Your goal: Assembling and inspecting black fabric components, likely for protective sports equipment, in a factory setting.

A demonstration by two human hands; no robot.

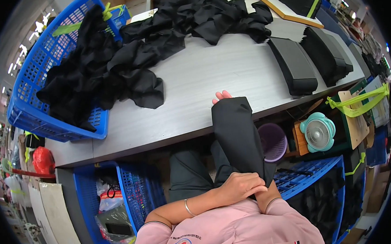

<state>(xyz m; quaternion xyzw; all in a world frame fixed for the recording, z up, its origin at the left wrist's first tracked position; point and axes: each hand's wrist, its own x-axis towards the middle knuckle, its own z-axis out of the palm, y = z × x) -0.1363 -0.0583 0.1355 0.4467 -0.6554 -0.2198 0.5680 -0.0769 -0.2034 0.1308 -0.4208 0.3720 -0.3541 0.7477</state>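
A black fabric tube, like a sleeve, is drawn over my right forearm and reaches across the table's front edge. At its far end only the fingertips of my right hand stick out, stretched; the palm is hidden inside. My left hand is closed on the tube's near end, at my right forearm. Beyond, a loose heap of black fabric pieces spreads over the back and left of the table. Two neat stacks of flat black pieces lie at the right.
A blue crate tilts at the table's left, black fabric spilling from it. Below the grey table are a blue basket with bags, a purple bin, a small turquoise fan and another blue crate at the right.
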